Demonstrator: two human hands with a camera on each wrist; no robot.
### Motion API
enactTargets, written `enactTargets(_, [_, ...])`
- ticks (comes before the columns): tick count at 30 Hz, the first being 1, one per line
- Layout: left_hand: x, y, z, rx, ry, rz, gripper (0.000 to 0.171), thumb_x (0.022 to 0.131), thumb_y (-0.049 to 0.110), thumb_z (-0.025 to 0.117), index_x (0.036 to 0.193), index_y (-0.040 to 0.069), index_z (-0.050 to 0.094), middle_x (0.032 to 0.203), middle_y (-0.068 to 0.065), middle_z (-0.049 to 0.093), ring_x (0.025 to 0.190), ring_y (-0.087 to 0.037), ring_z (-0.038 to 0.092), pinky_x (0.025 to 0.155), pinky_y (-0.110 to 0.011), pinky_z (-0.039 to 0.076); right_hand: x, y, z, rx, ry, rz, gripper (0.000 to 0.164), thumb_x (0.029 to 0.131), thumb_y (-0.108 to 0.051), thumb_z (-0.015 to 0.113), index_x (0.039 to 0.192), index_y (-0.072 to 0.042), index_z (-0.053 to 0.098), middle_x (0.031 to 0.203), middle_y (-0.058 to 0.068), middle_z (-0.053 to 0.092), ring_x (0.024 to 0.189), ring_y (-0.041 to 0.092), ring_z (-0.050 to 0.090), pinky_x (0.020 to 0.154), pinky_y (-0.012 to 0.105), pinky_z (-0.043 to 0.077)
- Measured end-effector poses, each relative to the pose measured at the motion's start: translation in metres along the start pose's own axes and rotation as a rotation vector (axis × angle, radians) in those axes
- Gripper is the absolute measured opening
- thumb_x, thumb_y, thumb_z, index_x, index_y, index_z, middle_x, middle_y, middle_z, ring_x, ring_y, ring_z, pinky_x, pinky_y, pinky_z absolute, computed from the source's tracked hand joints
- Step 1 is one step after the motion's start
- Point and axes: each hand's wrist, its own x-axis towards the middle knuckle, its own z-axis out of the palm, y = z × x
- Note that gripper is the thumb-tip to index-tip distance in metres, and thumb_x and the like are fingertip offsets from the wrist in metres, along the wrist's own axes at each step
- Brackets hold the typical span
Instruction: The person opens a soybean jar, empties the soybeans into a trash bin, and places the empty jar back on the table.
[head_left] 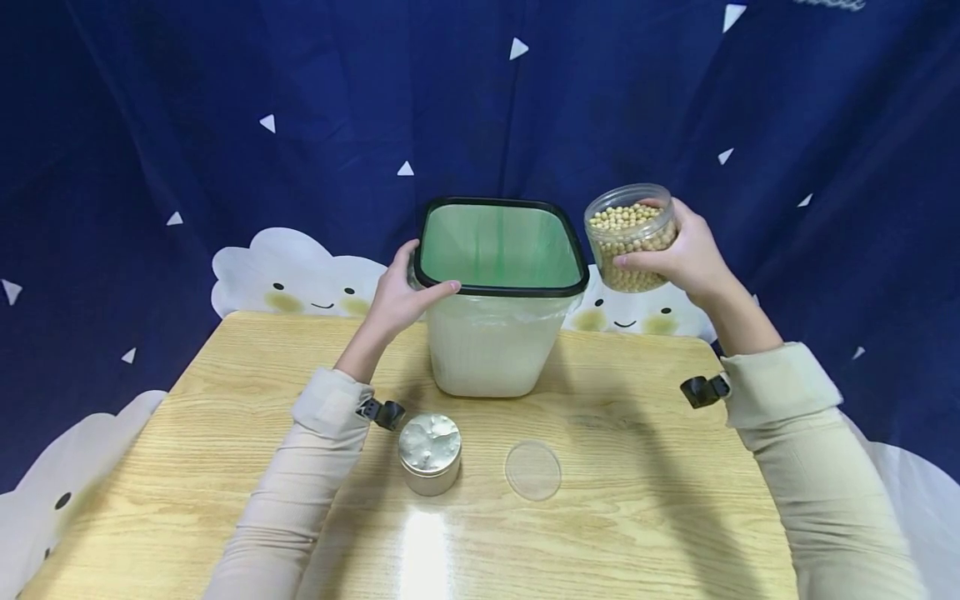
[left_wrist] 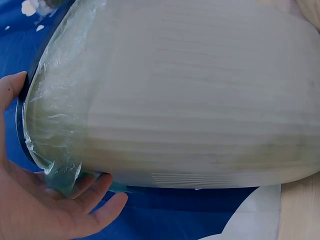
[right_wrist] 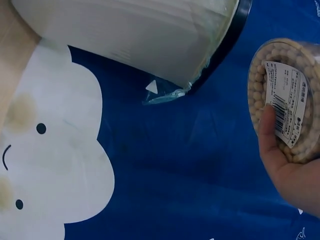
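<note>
A white trash bin [head_left: 491, 354] with a black rim and a pale green liner bag stands on the table in the head view. My left hand [head_left: 397, 292] grips its left side, thumb over the rim and the other fingers along the outer wall. In the left wrist view the liner bag [left_wrist: 62, 115] folds down over the outside, near those fingers. Right of the bin, my right hand [head_left: 697, 254] holds up a clear, lidless jar of soybeans [head_left: 633, 258], tilted slightly. A white barcode label [right_wrist: 287, 102] shows on the jar's underside in the right wrist view.
A silver-topped round can [head_left: 430, 454] stands on the wooden table [head_left: 622, 467] near my left forearm. A clear round lid [head_left: 533, 471] lies flat to its right. Behind the table hangs a dark blue curtain [head_left: 337, 150] with white triangles and clouds.
</note>
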Motion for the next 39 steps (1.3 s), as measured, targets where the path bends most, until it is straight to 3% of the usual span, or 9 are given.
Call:
enactTargets(8, [-0.002, 0.000, -0.002, -0.007, -0.003, -0.014, 0.091, 0.072, 0.038, 0.073, 0.143, 0.011, 0.024, 0.144, -0.013, 0.030, 0.130, -0.025, 0.028, 0.104, -0.041, 0.025, 0.023, -0.007, -0.001, -0.250, -0.031, 0.049, 0.075, 0.061, -0.013, 0.083, 0.124, -0.001, 0.044, 0.108, 0.011, 0.052, 0.090, 0.017, 0.049, 0.072, 0.023, 0.041])
enactTargets(19, [-0.004, -0.001, 0.000, -0.025, 0.006, -0.022, 0.092, 0.071, 0.038, 0.074, 0.143, 0.012, 0.024, 0.144, -0.012, 0.029, 0.130, -0.024, 0.027, 0.104, -0.040, 0.025, 0.046, -0.012, 0.005, -0.499, -0.133, -0.018, 0.088, 0.058, -0.029, 0.082, 0.130, 0.001, 0.041, 0.115, 0.021, 0.053, 0.101, 0.033, 0.049, 0.084, 0.047, 0.039])
enactTargets(39, [-0.008, 0.002, 0.008, -0.037, 0.001, -0.007, 0.091, 0.071, 0.038, 0.074, 0.143, 0.012, 0.024, 0.145, -0.010, 0.028, 0.131, -0.023, 0.026, 0.104, -0.039, 0.025, 0.062, -0.031, 0.013, -0.878, -0.287, -0.109, 0.087, 0.058, -0.037, 0.079, 0.127, 0.001, 0.040, 0.106, 0.019, 0.051, 0.090, 0.036, 0.050, 0.073, 0.052, 0.042])
